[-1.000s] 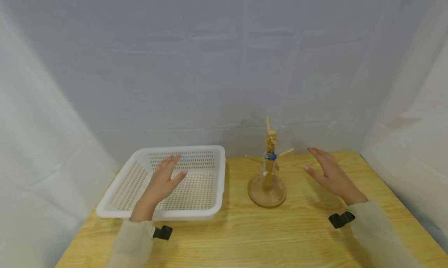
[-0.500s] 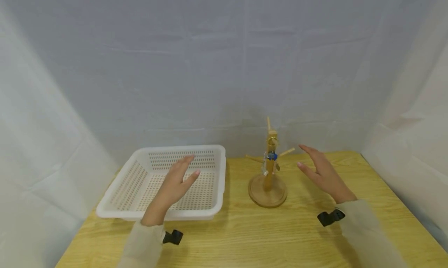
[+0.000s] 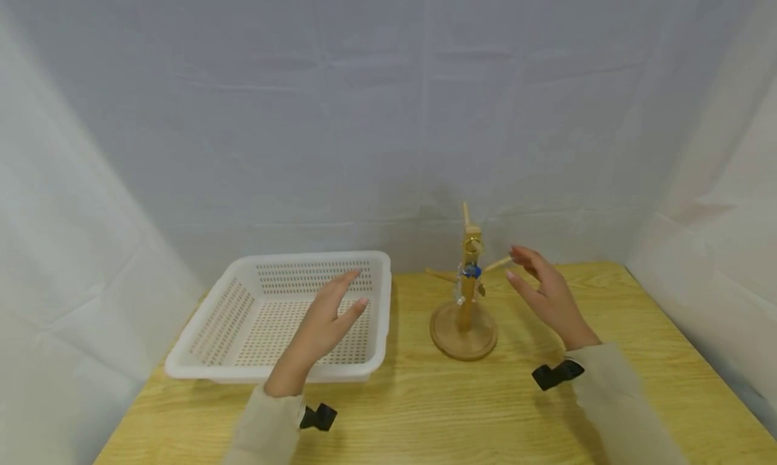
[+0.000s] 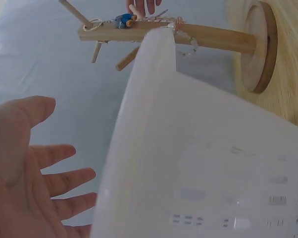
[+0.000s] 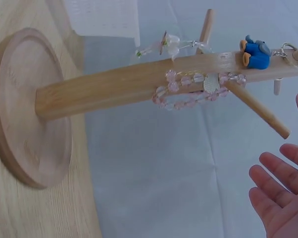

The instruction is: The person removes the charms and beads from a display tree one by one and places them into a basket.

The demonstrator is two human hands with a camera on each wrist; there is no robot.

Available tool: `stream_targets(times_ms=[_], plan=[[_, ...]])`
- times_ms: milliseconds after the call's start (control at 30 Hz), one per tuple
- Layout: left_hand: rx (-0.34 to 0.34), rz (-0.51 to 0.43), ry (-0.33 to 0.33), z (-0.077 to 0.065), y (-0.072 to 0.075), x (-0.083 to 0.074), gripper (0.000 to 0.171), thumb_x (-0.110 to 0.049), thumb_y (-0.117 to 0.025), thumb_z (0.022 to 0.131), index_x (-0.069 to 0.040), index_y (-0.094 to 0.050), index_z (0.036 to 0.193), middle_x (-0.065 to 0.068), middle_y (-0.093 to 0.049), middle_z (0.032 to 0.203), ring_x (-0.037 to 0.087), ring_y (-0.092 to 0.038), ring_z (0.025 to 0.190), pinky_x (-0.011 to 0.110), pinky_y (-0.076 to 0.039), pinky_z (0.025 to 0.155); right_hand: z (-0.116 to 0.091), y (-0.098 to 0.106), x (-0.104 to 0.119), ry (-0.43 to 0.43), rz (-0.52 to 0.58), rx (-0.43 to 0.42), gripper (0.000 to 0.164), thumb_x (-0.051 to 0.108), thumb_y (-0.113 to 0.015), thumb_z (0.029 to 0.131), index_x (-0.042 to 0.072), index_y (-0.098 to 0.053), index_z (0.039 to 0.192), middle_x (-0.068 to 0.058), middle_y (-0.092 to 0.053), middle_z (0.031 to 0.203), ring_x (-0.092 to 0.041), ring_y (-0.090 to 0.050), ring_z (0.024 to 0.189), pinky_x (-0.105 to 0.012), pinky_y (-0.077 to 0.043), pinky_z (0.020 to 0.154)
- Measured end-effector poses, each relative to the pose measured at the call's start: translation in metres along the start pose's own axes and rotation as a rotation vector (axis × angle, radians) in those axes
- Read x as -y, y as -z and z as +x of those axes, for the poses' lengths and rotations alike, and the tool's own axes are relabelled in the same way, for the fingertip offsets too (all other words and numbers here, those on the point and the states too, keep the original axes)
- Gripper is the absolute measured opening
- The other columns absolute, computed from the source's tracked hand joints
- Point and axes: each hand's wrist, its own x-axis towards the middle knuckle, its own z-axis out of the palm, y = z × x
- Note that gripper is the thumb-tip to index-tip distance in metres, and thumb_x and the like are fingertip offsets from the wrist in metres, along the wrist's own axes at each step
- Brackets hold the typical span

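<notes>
A wooden peg stand (image 3: 465,316) with a round base stands right of the white basket (image 3: 387,316). From its upper post hangs a keyring with a small blue figure (image 5: 256,54). A pink beaded bracelet (image 5: 174,103) hangs on a lower peg. On another peg is a strand with a white flower charm (image 5: 173,45). Beside the stand's right peg is my right hand (image 3: 549,303), holding nothing, fingers spread in its wrist view. My left hand (image 3: 324,323) hovers over the basket's right half, thumb apart from the fingers and holding nothing.
Both stand and basket are on a light wooden table (image 3: 425,411). A pale cloth (image 3: 388,148) hangs behind the table and along its sides. The basket's rim rises between my left hand and the stand.
My left hand has moved right across the basket. My right hand has moved left, closer to the stand's right peg. Stand and basket stay in place.
</notes>
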Motion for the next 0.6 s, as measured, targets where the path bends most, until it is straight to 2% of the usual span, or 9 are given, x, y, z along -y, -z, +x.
stream_targets(times_ms=[167,267,433,533,600], plan=[[0.004,-0.032,-0.002,0.002,-0.007,-0.011,0.055,-0.033,-0.049,0.098,-0.008,-0.035,0.145,0.014,-0.036,0.148,0.034,-0.03,0.136,0.053,-0.024,0.11,0.003,-0.004,0.012,-0.023,0.058,-0.036,0.05,0.015,-0.055,0.096,0.003,-0.037,0.141,-0.022,-0.047,0.135,-0.038,-0.045,0.122,-0.054,-0.034,0.102],[0.012,-0.054,0.01,0.003,-0.01,-0.017,0.055,-0.033,-0.049,0.098,-0.009,-0.035,0.145,0.014,-0.036,0.148,0.033,-0.03,0.136,0.053,-0.025,0.11,0.004,-0.004,0.027,-0.033,0.094,-0.054,0.047,0.012,-0.053,0.096,-0.001,-0.039,0.139,-0.023,-0.048,0.133,-0.037,-0.046,0.12,-0.051,-0.036,0.101],[0.017,-0.079,0.001,0.007,-0.017,-0.024,0.054,-0.032,-0.049,0.098,-0.007,-0.036,0.144,0.014,-0.037,0.147,0.033,-0.033,0.135,0.052,-0.028,0.109,0.006,-0.005,0.045,-0.018,0.12,-0.097,0.039,0.005,-0.051,0.096,-0.009,-0.044,0.132,-0.027,-0.053,0.124,-0.016,-0.052,0.11,-0.031,-0.043,0.097],[0.004,-0.098,-0.005,0.009,-0.022,-0.028,0.055,-0.032,-0.05,0.098,-0.006,-0.037,0.144,0.015,-0.038,0.146,0.034,-0.034,0.135,0.052,-0.028,0.108,0.008,-0.008,0.043,-0.008,0.136,-0.113,0.036,0.003,-0.051,0.096,-0.01,-0.046,0.129,-0.028,-0.055,0.12,-0.001,-0.051,0.104,-0.016,-0.042,0.092],[-0.006,-0.113,-0.006,0.011,-0.026,-0.031,0.056,-0.032,-0.051,0.097,-0.006,-0.036,0.144,0.015,-0.037,0.147,0.033,-0.033,0.135,0.052,-0.028,0.109,0.009,-0.011,0.035,-0.004,0.155,-0.12,0.034,0.003,-0.051,0.096,-0.009,-0.048,0.127,-0.027,-0.056,0.118,0.001,-0.051,0.101,-0.011,-0.041,0.088]])
